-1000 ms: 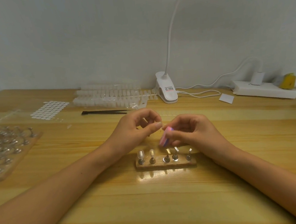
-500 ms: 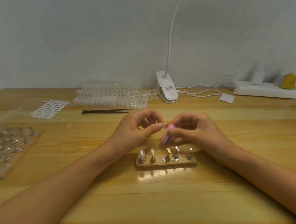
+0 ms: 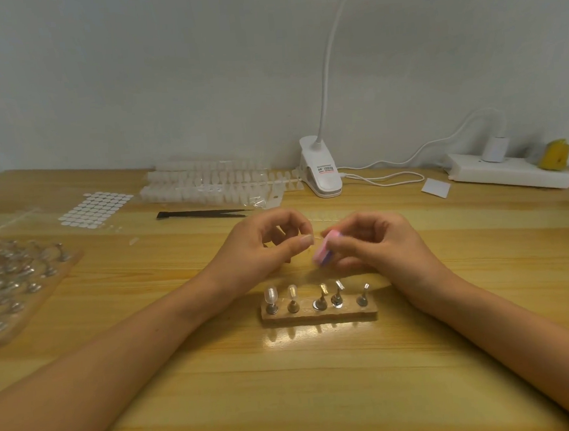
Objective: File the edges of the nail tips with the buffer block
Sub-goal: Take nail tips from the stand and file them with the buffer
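Note:
My right hand (image 3: 376, 242) grips a small pink buffer block (image 3: 324, 253) just above the table. My left hand (image 3: 265, 247) has thumb and forefinger pinched together right beside the block; a clear nail tip between them is too small to make out. In front of both hands lies a wooden holder (image 3: 318, 312) with several metal stands. The leftmost stand carries a clear nail tip (image 3: 271, 295), and another tip (image 3: 292, 292) sits on the stand beside it.
Strips of clear nail tips (image 3: 207, 183) lie at the back, with black tweezers (image 3: 202, 214) in front and a sheet of white adhesive dots (image 3: 95, 205). A tray of spare stands (image 3: 15, 284) is at left. A clip lamp (image 3: 320, 169) and power strip (image 3: 509, 172) stand behind.
Both hands stay close together; the pink block has shifted slightly against the left fingertips. Nothing on the holder has moved.

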Action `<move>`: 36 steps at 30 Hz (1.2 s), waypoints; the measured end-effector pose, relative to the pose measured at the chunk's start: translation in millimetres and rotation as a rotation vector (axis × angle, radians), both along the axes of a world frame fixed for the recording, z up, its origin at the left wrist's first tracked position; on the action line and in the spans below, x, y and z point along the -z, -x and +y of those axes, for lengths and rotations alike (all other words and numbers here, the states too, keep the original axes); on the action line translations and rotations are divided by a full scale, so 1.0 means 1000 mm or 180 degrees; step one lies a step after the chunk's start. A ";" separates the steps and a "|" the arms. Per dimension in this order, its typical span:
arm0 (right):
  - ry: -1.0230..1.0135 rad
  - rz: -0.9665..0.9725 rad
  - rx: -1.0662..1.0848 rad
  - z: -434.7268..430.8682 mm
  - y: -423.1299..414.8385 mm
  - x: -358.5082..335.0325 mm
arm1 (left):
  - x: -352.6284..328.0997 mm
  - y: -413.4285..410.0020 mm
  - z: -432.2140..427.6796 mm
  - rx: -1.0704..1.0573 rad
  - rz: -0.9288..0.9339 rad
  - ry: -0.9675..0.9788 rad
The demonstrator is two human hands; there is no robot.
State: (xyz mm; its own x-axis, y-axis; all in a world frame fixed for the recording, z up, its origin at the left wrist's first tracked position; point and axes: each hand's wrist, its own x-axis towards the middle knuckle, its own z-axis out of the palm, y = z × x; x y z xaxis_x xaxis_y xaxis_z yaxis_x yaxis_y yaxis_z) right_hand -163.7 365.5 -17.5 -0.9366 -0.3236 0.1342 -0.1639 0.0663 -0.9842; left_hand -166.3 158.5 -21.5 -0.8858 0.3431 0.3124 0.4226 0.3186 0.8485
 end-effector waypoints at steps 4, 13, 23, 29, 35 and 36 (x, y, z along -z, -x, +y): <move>-0.0071 0.0146 0.0031 -0.002 0.000 0.002 | -0.001 -0.001 0.001 0.0062 0.0077 0.0154; -0.1037 0.1109 0.0267 0.005 0.000 0.004 | -0.007 -0.001 -0.001 0.0132 -0.0582 -0.0309; -0.1509 0.2120 0.0340 0.009 -0.010 -0.006 | -0.013 -0.002 -0.005 0.0453 -0.0801 -0.0187; -0.1590 0.2525 0.0135 -0.003 -0.016 -0.006 | -0.013 -0.003 -0.003 0.0590 -0.0766 -0.0069; -0.1407 0.2191 0.0312 -0.001 -0.019 -0.014 | -0.026 -0.004 -0.002 0.0228 -0.1018 0.0172; -0.1330 0.2016 0.0322 0.002 -0.019 -0.017 | -0.032 -0.005 -0.004 0.0149 -0.1049 0.0303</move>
State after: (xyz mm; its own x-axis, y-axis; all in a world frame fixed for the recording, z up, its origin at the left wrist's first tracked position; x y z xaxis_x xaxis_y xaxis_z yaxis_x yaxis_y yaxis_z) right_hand -144.4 367.1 -0.9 -0.7493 -0.3822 0.5407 -0.6619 0.4570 -0.5942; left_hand -161.6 154.5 10.4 -0.9163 0.3997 -0.0232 0.1469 0.3896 0.9092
